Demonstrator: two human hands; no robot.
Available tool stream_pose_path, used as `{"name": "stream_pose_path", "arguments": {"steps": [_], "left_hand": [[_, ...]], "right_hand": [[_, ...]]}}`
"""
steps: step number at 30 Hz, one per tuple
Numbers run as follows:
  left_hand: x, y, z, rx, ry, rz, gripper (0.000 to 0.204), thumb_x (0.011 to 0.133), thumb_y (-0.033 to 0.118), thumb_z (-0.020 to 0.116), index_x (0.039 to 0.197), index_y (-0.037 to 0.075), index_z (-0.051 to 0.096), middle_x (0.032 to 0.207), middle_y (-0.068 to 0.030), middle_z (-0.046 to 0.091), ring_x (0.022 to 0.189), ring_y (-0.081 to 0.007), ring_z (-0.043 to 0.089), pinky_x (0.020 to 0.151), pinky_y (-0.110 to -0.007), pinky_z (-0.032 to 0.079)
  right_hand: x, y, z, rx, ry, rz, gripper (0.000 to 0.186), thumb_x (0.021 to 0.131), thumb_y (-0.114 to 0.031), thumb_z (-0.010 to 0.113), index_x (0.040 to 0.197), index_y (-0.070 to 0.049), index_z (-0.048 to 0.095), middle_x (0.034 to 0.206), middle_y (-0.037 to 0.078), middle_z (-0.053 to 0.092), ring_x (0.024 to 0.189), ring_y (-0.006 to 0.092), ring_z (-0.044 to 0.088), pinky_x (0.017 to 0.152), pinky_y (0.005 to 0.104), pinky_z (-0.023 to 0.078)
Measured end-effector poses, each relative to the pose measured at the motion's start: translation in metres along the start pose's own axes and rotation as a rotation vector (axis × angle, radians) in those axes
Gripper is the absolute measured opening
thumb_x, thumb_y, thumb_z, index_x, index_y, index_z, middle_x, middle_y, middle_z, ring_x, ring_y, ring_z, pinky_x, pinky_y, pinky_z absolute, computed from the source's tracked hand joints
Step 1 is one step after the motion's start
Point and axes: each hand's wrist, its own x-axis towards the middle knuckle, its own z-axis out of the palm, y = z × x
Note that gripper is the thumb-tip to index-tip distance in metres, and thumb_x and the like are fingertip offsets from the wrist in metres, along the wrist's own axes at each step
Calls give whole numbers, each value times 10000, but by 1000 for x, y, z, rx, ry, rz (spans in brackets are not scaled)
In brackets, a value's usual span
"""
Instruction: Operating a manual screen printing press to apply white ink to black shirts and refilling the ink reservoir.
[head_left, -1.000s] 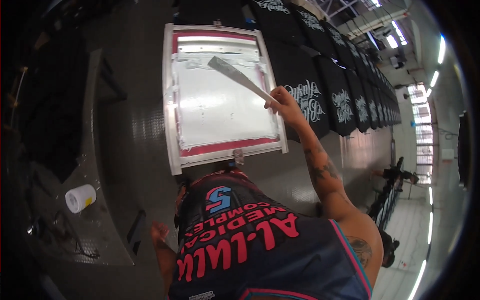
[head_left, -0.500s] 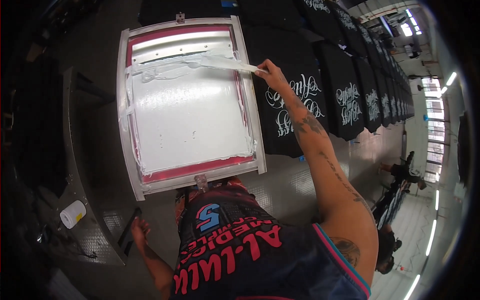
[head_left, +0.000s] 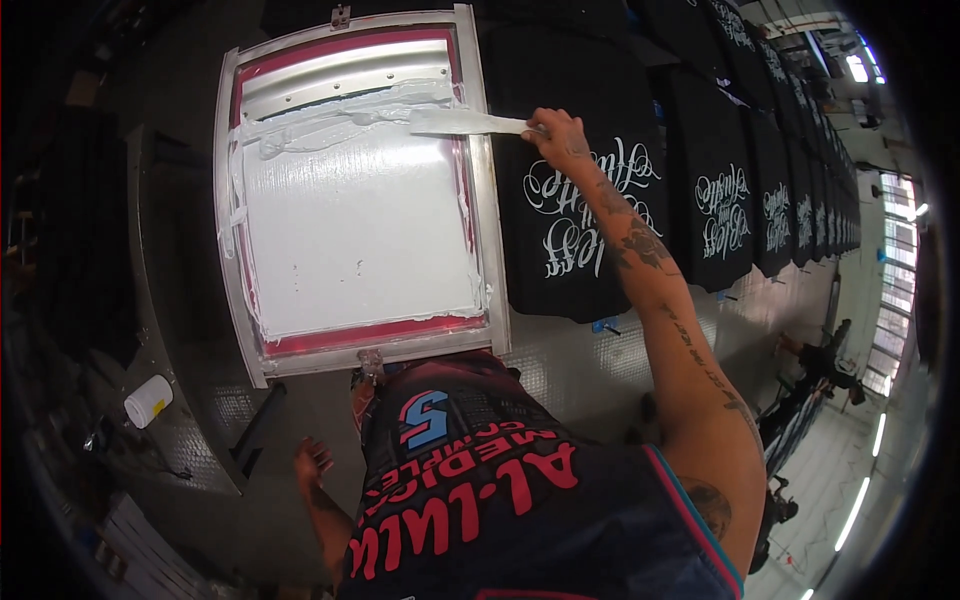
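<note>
My right hand (head_left: 558, 135) is closed round the handle of a white spatula (head_left: 460, 122), just past the right rim of a screen-printing frame (head_left: 484, 210). Its flat blade lies across that rim and over the far right part of the screen. Thick white ink (head_left: 320, 125) sits in a ridge along the far end, and a thinner coat covers the mesh. Beyond the ridge runs a metal bar (head_left: 350, 78) with rivets. My left hand (head_left: 314, 458) hangs low beside my body, holding nothing, its fingers loosely apart.
Black shirts (head_left: 585, 190) with white lettering lie in a long row to the right. On a dark metal table (head_left: 205, 400) at the left stands a white tub (head_left: 148, 402). Another person (head_left: 835, 375) is far off at the right.
The spatula has moved right relative to the frame, its blade now farther from the middle of the ink ridge. My left hand has come closer to my body. The whole view has shifted.
</note>
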Motion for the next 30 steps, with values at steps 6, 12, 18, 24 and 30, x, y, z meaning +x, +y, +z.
{"name": "stream_pose_path", "arguments": {"steps": [6,12,18,24,30], "left_hand": [[1,22,14,2,6,67,614,981,458,532,1462,83,455,1249,-134,631,974,-258,622,787,-427,522],[26,35,-2,5,-39,129,606,986,480,537,1435,77,476,1267,-134,632,996,-267,630,801,-433,525],[79,10,-64,-89,-17,177,555,999,488,523,1403,108,510,1231,-125,646,1016,-274,648,837,-460,536],[152,-11,-134,-135,-65,246,497,969,478,597,1279,90,595,1045,-68,671,842,-190,653,685,-402,555],[136,-23,-227,-343,76,342,459,974,451,607,1259,90,614,1001,-38,670,816,-151,638,666,-352,528]], "right_hand": [[-32,36,-44,-118,-7,40,189,875,-302,733,970,-161,651,961,-15,671,1009,223,606,891,450,379],[-56,29,-111,-150,69,142,237,845,-289,764,971,-117,661,936,51,692,949,256,654,843,421,448],[-85,-81,-132,509,217,78,244,885,-194,751,1018,-17,647,904,24,648,834,106,580,764,268,459],[-87,-358,-34,840,-126,-63,213,904,-40,706,1097,19,640,978,44,678,928,103,618,843,254,489],[-70,-711,29,386,-249,-735,238,851,-91,722,1080,-26,707,937,138,657,842,299,674,744,359,524]]}}
